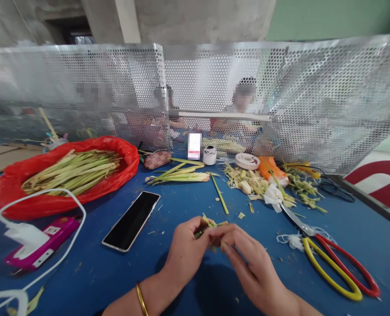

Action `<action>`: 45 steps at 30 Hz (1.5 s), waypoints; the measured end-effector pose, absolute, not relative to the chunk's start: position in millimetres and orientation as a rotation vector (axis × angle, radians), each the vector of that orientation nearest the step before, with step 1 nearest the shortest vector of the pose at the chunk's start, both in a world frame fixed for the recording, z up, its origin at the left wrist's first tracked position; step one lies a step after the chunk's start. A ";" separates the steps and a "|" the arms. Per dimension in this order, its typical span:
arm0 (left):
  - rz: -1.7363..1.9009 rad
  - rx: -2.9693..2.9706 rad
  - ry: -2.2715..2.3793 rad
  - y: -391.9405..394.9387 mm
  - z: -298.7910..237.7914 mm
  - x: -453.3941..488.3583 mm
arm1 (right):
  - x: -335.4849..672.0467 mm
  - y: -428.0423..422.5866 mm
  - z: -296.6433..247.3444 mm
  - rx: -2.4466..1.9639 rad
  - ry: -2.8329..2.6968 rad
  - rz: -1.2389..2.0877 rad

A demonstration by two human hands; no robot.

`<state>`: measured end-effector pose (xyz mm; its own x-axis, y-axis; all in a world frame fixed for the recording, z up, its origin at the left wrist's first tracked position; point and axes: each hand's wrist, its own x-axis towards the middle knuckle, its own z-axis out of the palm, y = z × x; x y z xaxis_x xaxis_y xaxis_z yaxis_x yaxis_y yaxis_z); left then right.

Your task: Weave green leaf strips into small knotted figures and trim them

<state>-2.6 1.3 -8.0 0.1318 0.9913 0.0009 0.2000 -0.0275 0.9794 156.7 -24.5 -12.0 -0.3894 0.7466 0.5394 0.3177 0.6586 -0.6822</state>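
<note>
My left hand point(186, 245), with a gold bangle at its wrist, is closed around a small yellow-green piece of plant stalk or leaf point(206, 220). Meeting it from the right, my right hand point(250, 256) pinches at the same piece with thumb and fingers. Much of the piece is covered by the fingers, so its full shape is hidden. Beyond the hands lie one loose green stalk point(220, 194) and a small bunch of pale-ended stalks point(181, 176). A black-screened phone point(131, 220) rests left of my left hand.
A red plastic bag point(122, 151) of long stalks stands at left, near a purple power strip point(55, 237) with a white cable. At right are trimmed scraps point(252, 182), a tape roll point(247, 161) and scissors point(333, 263) with red and yellow handles. A perforated metal screen point(211, 83) closes the back.
</note>
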 end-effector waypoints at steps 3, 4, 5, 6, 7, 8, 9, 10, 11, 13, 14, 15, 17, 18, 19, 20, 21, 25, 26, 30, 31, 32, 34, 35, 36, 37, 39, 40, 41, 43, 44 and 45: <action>1.008 1.513 1.270 -1.5 -7.7 -1.9 | 154.7 -23.8 -10.8 -0.803 -1.990 0.658; 1.005 1.551 1.281 -2.4 -7.2 -1.8 | 153.9 -24.1 -10.5 -0.799 -2.034 0.623; 1.000 1.590 1.294 -3.2 -6.6 -1.8 | 153.3 -24.6 -10.2 -0.796 -2.079 0.573; 0.993 1.630 1.311 -3.8 -6.0 -1.9 | 152.7 -25.3 -9.8 -0.798 -2.116 0.526; 0.984 1.669 1.330 -4.2 -5.5 -2.0 | 152.3 -26.0 -9.5 -0.803 -2.134 0.493; 0.974 1.707 1.352 -4.5 -5.1 -2.1 | 152.2 -26.4 -9.1 -0.808 -2.136 0.483; 0.967 1.740 1.374 -4.5 -5.0 -2.3 | 152.4 -26.5 -8.7 -0.815 -2.128 0.495; 0.954 1.770 1.386 -4.4 -5.2 -2.4 | 152.8 -26.2 -8.1 -0.819 -2.115 0.525; 0.935 1.794 1.388 -4.2 -5.5 -2.6 | 153.6 -25.3 -7.2 -0.817 -2.097 0.561; 0.878 1.830 1.359 -3.9 -6.6 -2.9 | 156.1 -21.8 -4.8 -0.819 -2.038 0.647; 0.842 1.840 1.331 -4.0 -7.0 -2.9 | 158.0 -19.3 -3.5 -0.827 -1.997 0.690; 0.806 1.841 1.297 -4.3 -7.2 -2.8 | 160.1 -16.4 -2.2 -0.843 -1.949 0.725; 0.746 1.817 1.220 -5.5 -6.4 -2.4 | 165.1 -9.9 -0.8 -0.896 -1.862 0.763; 0.721 1.786 1.172 -6.2 -5.3 -2.2 | 167.5 -6.5 -1.2 -0.934 -1.825 0.773; 0.704 1.739 1.118 -6.8 -3.9 -2.1 | 169.7 -3.1 -2.4 -0.977 -1.790 0.789; 0.697 1.681 1.063 -7.1 -2.2 -2.1 | 171.3 0.0 -4.5 -1.029 -1.755 0.818; 0.703 1.620 1.013 -7.1 -0.5 -2.2 | 172.4 2.6 -7.3 -1.088 -1.723 0.852; 0.806 1.388 0.920 -3.7 3.8 -3.2 | 169.7 6.1 -20.5 -1.226 -1.735 0.912; 0.845 1.343 0.929 -2.3 3.8 -3.3 | 167.9 4.8 -22.8 -1.234 -1.781 0.885; 1.000 1.222 1.025 2.6 1.7 -3.3 | 161.3 -6.1 -23.8 -1.254 -2.006 0.675; 1.022 1.204 1.064 3.5 1.2 -3.2 | 160.4 -9.4 -22.5 -1.249 -2.063 0.598; 1.036 1.194 1.107 4.3 0.7 -3.2 | 159.7 -12.6 -20.9 -1.235 -2.119 0.513; 1.053 1.196 1.189 5.5 -0.3 -3.6 | 159.1 -18.1 -17.3 -1.192 -2.197 0.356; 1.055 1.209 1.215 5.9 -1.0 -3.9 | 159.0 -20.1 -15.6 -1.157 -2.203 0.310; 1.051 1.231 1.232 6.2 -1.8 -4.1 | 159.0 -21.4 -14.1 -1.108 -2.186 0.304; 1.039 1.260 1.238 6.3 -2.8 -4.3 | 159.0 -22.1 -12.8 -1.044 -2.149 0.342; 1.004 1.332 1.229 6.2 -5.0 -4.1 | 158.8 -21.8 -11.4 -0.919 -2.029 0.536; 0.984 1.373 1.225 5.8 -6.0 -3.8 | 158.5 -21.1 -11.2 -0.882 -1.952 0.665; 0.968 1.413 1.225 5.2 -6.7 -3.4 | 158.1 -20.2 -11.3 -0.867 -1.873 0.791; 0.941 1.491 1.239 3.4 -7.2 -2.7 | 157.0 -19.0 -12.0 -0.884 -1.751 0.965; 0.928 1.531 1.254 2.3 -7.0 -2.6 | 156.5 -19.0 -12.4 -0.891 -1.733 0.998; 0.915 1.575 1.271 1.1 -6.7 -2.6 | 156.1 -19.6 -12.6 -0.887 -1.748 0.995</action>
<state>-2.6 1.1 -6.7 0.2020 0.9793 0.0140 0.3234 -0.0802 0.9429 156.1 -19.6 -12.6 -0.3287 0.8756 0.3538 0.1428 0.4164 -0.8979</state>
